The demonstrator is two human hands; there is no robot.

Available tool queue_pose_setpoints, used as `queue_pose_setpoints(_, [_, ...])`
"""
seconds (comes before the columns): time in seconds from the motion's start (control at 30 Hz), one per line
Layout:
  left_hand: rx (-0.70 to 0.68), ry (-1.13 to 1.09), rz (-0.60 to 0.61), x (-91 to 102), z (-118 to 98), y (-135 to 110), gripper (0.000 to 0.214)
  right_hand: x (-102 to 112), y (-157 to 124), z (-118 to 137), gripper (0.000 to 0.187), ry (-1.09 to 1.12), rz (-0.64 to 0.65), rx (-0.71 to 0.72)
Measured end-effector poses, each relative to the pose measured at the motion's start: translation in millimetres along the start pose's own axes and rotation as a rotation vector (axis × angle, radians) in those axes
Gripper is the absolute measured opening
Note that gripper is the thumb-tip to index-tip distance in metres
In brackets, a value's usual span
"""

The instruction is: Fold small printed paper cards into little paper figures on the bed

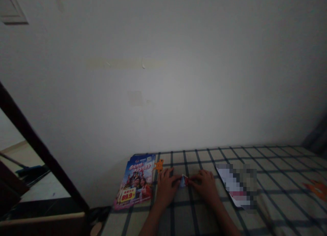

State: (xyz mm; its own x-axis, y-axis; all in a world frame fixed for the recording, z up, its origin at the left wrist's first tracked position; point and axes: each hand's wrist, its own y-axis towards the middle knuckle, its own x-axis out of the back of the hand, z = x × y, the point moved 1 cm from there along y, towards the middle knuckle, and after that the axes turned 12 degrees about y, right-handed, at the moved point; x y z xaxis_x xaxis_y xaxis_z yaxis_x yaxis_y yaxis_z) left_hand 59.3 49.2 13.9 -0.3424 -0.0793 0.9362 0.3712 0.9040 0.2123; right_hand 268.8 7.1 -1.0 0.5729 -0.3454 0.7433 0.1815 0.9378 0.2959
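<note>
While brochures (135,183) are stacked nearby, a small paper piece (182,182) is held

Its edges, partly hidden, are pinched by the left hand (166,186) and right hand (204,184) over checked cloth (177,212). Left of the paper piece are set an orange cutout (159,165), then the brochures. Right of it are laid a partly pixelated flat item (230,181) and, farther, an orange shape (318,189). Behind it, a wall (204,79) is seen.

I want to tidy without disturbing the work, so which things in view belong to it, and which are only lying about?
In the work:
Small blue-and-red piece, held between left grip and right grip

Apparently lying about:
Flyer stack, untouched, possibly related
Blurred flat object
Long-handled tool, far left
</note>
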Motion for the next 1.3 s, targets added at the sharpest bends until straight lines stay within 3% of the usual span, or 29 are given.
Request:
queue_pose_setpoints(0.23, [0.051,-0.074,-0.076,1.0,-2.9,0.4,0.015,-6.6,-3.0,0.5,0.019,-0.019,-0.032,-0.026])
queue_pose_setpoints(0.67, [0.063,-0.001,-0.100,-8.4,-4.3,3.7,0.013,-10.4,-4.0,3.0,0.022,-0.056,-0.055,-0.015])
queue_pose_setpoints(1.3, [0.046,0.068,-0.139,-6.0,-11.0,3.8,0.014,-14.4,-2.5,0.4,0.026,-0.082,-0.029,-0.030])
